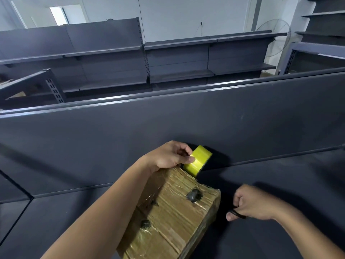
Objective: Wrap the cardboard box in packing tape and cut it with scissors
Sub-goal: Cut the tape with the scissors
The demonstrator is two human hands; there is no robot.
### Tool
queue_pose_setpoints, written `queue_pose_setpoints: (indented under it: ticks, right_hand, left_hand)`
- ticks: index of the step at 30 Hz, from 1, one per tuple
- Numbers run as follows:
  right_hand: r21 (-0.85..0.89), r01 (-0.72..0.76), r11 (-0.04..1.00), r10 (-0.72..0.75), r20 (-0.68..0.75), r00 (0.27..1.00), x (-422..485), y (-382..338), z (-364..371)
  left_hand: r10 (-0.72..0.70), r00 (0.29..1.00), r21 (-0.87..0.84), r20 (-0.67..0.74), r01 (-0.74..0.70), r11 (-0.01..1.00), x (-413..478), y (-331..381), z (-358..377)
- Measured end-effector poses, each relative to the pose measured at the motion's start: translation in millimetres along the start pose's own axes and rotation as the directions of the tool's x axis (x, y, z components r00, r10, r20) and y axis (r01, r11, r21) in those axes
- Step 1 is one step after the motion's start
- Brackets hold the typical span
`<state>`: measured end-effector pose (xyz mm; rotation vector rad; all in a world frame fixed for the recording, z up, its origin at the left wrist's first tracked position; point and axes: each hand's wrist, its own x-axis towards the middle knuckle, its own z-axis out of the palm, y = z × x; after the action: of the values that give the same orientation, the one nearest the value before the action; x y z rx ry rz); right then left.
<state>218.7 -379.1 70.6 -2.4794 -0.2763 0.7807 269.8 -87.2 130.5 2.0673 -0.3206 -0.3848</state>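
Cardboard box (173, 212) blocks the gap between left hand (169, 156) and right hand (257, 204), tape roll (197, 161) sits close to the upright back panel (168, 118) beyond left hand, bare shelf (289, 180) open right of right hand, left of left hand.

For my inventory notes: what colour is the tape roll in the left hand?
The tape roll is yellow, seen best in the head view.

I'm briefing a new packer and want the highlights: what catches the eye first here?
The bright yellow tape roll, gripped by the left hand at the far end of the cardboard box, stands out against dark grey shelving. Right of the box, the right hand pinches a dark loop, likely scissors.
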Motion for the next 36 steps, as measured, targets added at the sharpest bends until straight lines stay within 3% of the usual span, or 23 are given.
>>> queue_pose_setpoints:
  ticks: [5, 14, 16, 18, 20, 22, 24, 26, 29, 36]
  right_hand:
    - [-0.306, -0.111, 0.946, 0.079, -0.115, 0.99, -1.5, -20.2, 8.3]
    - [-0.385, -0.164, 0.908, 0.2, 0.054, 0.978, -1.1, -35.6, 12.7]
    - [-0.353, -0.166, 0.921, 0.195, 0.046, 0.98, -1.3, -32.9, 9.4]
    - [-0.243, -0.133, 0.961, 0.107, -0.117, 0.987, -0.5, -30.0, 3.8]
    - [0.008, 0.031, 0.999, -0.026, -0.367, 0.93, -4.3, -37.0, 0.2]
    - [0.303, 0.279, 0.911, -0.097, -0.5, 0.86, -12.9, -55.8, 1.0]
    - [0.336, 0.42, 0.843, -0.245, -0.455, 0.856, -23.6, -76.7, 7.4]
    - [0.217, 0.443, 0.87, -0.351, -0.359, 0.865, -26.0, -88.4, 18.4]
    - [0.107, 0.397, 0.912, -0.348, -0.314, 0.883, -14.2, -92.5, 25.2]
    - [0.26, 0.339, 0.904, -0.288, -0.215, 0.933, -1.7, -86.2, 27.1]
  left_hand:
    - [0.01, 1.0, -0.017, -0.005, -0.01, 1.0, -1.7, 1.0, 0.3]
    - [0.028, 0.998, -0.084, 0.049, -0.024, 0.996, -4.0, 7.6, -3.0]
    - [0.059, 0.997, -0.09, 0.052, -0.054, 0.994, -5.2, 8.1, -2.9]
    - [0.09, 0.995, -0.142, 0.033, -0.084, 0.986, -6.6, 8.5, -2.8]
    - [0.106, 0.994, -0.219, -0.013, -0.107, 0.97, -8.6, 9.0, -2.4]
    - [0.126, 0.991, -0.292, -0.045, -0.133, 0.947, -9.4, 10.0, -1.3]
    - [0.143, 0.988, -0.337, -0.064, -0.156, 0.929, -9.2, 10.8, -0.1]
    - [0.152, 0.985, -0.336, -0.083, -0.171, 0.926, -10.0, 13.1, 0.8]
    - [0.166, 0.981, -0.333, -0.096, -0.189, 0.924, -12.6, 13.8, 0.6]
    - [0.178, 0.972, -0.294, -0.151, -0.217, 0.931, -20.1, 18.3, -0.7]
